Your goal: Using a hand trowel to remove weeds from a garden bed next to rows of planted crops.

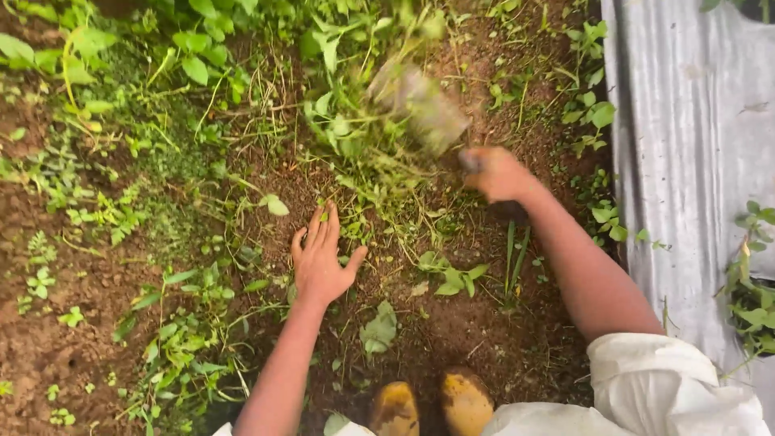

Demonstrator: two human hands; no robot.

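Observation:
My left hand (321, 257) lies flat and open on the brown soil, fingers spread, among small green weeds. My right hand (494, 172) is closed around the handle of a hand tool. Its blade (420, 103), blurred by motion, sits in a clump of weeds (363, 141) just above my left hand. A white sleeve (654, 379) covers my right upper arm. The toes of my two yellow, mud-stained boots (432, 404) show at the bottom edge.
A grey corrugated metal sheet (694, 161) stands along the right side. Dense leafy plants (194, 56) fill the top left. Patches of bare soil (56, 339) lie at the lower left, with small seedlings scattered about.

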